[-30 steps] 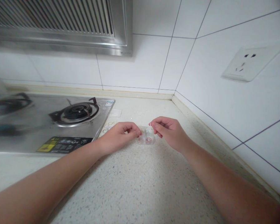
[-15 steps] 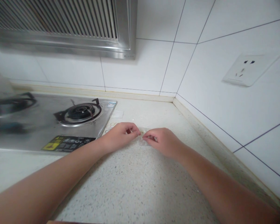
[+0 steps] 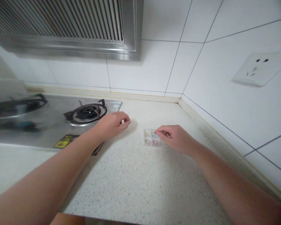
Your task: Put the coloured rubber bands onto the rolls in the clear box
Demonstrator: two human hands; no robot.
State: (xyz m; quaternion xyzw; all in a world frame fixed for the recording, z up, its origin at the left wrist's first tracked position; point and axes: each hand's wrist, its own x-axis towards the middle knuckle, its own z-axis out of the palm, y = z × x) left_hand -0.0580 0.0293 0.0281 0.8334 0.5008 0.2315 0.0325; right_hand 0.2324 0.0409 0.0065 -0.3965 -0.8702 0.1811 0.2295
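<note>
A small clear plastic box (image 3: 149, 144) with compartments lies on the pale speckled countertop (image 3: 131, 181). Small coloured rings, yellowish and reddish, show in its compartments. My right hand (image 3: 172, 136) is at the box's right side, thumb and fingertips pinched over its upper right compartment. Whatever those fingertips hold is too small to make out. To the left of the box, apart from it, my left hand (image 3: 115, 123) hovers by the hob's right edge with its fingers curled into a pinch. I cannot tell what, if anything, is in it. Faint ring shapes on the counter are partly hidden beneath that hand.
A steel gas hob (image 3: 53, 109) with a black burner (image 3: 89, 112) stands on the left, under a range hood (image 3: 84, 47). White tiled walls meet in the corner behind the counter. A socket (image 3: 259, 68) sits on the right wall.
My left hand has moved left, away from the box and toward the hob. My right hand has shifted slightly right, and more of the box now shows. The camera view has turned a little left.
</note>
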